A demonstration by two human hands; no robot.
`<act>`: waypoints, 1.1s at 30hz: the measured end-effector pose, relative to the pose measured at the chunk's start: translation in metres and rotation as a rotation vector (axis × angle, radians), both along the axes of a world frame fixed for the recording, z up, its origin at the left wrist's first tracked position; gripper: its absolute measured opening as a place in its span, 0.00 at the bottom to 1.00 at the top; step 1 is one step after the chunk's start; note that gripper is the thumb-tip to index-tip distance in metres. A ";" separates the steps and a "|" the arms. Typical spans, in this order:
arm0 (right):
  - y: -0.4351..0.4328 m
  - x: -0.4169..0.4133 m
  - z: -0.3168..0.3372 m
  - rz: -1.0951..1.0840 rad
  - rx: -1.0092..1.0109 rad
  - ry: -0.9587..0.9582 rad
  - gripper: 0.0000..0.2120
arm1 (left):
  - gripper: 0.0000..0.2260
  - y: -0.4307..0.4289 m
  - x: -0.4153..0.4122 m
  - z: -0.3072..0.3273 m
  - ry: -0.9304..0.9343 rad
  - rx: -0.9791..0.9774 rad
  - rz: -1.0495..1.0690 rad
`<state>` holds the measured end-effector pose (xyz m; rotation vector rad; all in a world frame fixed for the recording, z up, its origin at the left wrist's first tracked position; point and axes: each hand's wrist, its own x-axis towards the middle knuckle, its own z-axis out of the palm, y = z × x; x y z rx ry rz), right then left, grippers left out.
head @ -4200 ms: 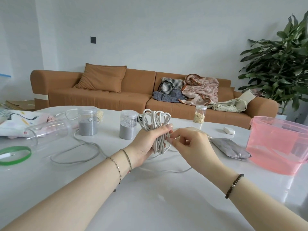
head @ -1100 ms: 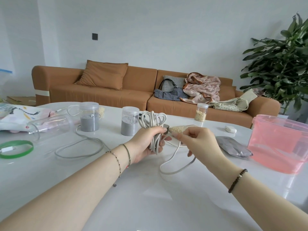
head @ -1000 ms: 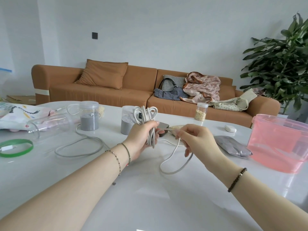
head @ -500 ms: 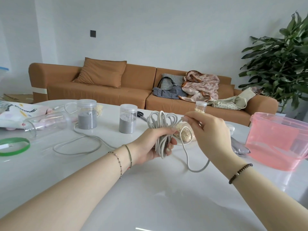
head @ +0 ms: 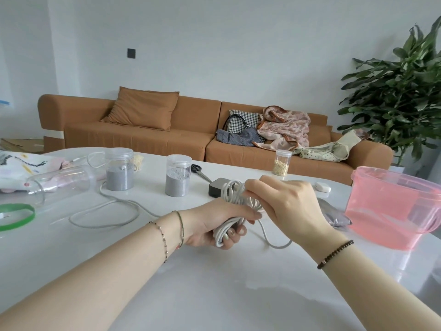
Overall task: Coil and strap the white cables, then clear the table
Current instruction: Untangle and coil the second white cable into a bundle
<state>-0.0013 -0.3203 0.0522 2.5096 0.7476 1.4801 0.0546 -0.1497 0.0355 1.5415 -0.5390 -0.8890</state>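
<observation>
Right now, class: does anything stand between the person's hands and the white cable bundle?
Nothing visible does. The left hand grips the white cable bundle around its lower part, and the right hand pinches its strands at the top. The dark adapter block lies on the table behind the bundle, not between.

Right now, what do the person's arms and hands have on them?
Both forearms are bare: no sleeves, no gloves. The wrist of the left hand wears a thin green cord and a fine bead chain. The wrist of the right hand wears a dark brown beaded bracelet.
</observation>
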 end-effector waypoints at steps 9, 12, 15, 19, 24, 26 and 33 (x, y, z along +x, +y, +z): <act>-0.002 0.003 0.002 0.002 0.283 0.119 0.22 | 0.04 -0.001 -0.005 -0.007 -0.031 -0.022 -0.209; -0.008 0.008 -0.005 -0.066 0.492 0.365 0.23 | 0.06 0.001 -0.003 -0.010 -0.074 -0.018 -0.217; -0.012 0.011 -0.012 -0.171 0.463 0.330 0.26 | 0.04 0.001 -0.003 -0.006 0.029 -0.234 -0.192; -0.006 0.011 -0.020 -0.207 0.439 0.300 0.25 | 0.07 0.002 0.002 -0.006 0.123 -0.461 -0.035; 0.011 0.010 -0.028 -0.171 0.488 0.345 0.12 | 0.08 0.002 0.007 -0.010 0.116 -0.505 0.253; 0.013 0.010 -0.030 -0.182 0.537 0.378 0.11 | 0.12 0.003 0.008 -0.009 0.118 -0.515 0.271; 0.017 0.009 -0.025 -0.202 0.613 0.516 0.14 | 0.05 0.009 0.017 -0.010 0.105 -0.452 0.284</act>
